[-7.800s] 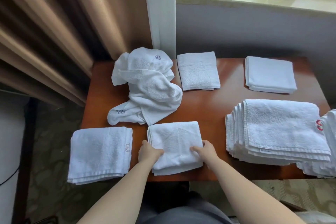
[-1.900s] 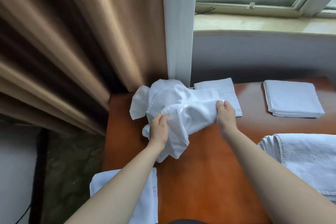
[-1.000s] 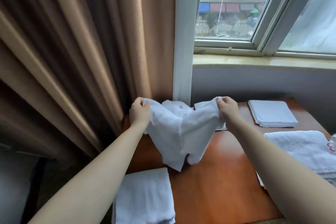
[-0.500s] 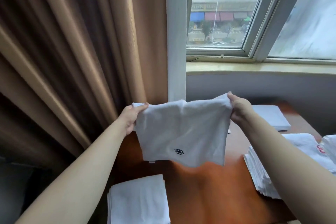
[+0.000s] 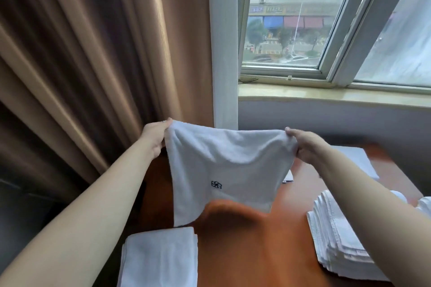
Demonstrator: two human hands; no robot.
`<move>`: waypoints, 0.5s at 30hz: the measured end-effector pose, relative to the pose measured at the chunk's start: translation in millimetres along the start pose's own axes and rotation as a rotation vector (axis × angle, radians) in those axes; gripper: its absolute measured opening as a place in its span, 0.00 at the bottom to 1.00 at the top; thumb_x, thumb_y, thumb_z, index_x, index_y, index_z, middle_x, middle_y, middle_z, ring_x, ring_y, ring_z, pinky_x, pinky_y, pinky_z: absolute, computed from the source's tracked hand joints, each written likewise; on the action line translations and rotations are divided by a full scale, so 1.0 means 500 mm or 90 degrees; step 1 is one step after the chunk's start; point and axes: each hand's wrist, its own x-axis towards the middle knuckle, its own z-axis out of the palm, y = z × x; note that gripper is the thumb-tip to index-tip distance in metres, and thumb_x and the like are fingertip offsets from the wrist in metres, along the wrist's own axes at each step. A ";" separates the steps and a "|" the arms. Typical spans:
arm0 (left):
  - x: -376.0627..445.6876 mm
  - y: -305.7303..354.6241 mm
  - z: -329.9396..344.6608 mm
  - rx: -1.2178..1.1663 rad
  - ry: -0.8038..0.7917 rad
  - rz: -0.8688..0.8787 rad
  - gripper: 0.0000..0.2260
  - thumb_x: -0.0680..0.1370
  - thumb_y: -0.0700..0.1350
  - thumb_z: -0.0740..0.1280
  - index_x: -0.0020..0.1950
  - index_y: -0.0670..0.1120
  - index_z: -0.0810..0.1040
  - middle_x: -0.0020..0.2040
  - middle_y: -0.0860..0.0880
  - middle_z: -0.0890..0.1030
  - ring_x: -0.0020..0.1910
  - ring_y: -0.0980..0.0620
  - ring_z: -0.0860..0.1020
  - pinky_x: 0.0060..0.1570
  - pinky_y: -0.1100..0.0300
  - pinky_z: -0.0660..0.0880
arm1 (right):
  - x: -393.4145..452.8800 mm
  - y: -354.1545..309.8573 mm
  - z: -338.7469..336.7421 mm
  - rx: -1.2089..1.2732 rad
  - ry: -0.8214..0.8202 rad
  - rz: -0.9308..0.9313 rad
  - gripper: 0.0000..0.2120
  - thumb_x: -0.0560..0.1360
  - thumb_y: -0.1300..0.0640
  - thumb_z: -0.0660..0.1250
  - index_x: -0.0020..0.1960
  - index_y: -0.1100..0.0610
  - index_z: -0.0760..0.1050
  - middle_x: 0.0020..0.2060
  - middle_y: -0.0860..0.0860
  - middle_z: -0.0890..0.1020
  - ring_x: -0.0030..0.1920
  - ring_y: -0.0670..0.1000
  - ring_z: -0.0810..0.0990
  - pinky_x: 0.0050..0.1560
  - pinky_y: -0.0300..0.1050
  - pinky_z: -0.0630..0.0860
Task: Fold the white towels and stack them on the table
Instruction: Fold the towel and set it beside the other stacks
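A white towel with a small dark emblem hangs spread in the air above the brown table. My left hand pinches its upper left corner and my right hand pinches its upper right corner. The lower edge swings just above the tabletop. A folded white towel stack lies at the near left of the table. A larger pile of towels lies at the right, partly hidden by my right forearm. Another folded towel sits at the far right.
Brown curtains hang at the left, close behind the table. A window with a stone sill runs along the back wall. A corner of one more folded towel shows behind the hanging one.
Both hands took a towel from the crumpled heap, lifted it and drew it open. Since half a second ago its top edge sags more and its lower edge swings.
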 end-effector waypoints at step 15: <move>-0.035 0.038 0.067 -0.072 -0.011 0.013 0.12 0.84 0.50 0.64 0.51 0.43 0.81 0.43 0.47 0.84 0.42 0.52 0.83 0.45 0.57 0.80 | 0.037 -0.091 -0.099 -0.151 -0.028 0.020 0.10 0.71 0.54 0.78 0.47 0.59 0.81 0.42 0.54 0.82 0.35 0.52 0.81 0.33 0.45 0.77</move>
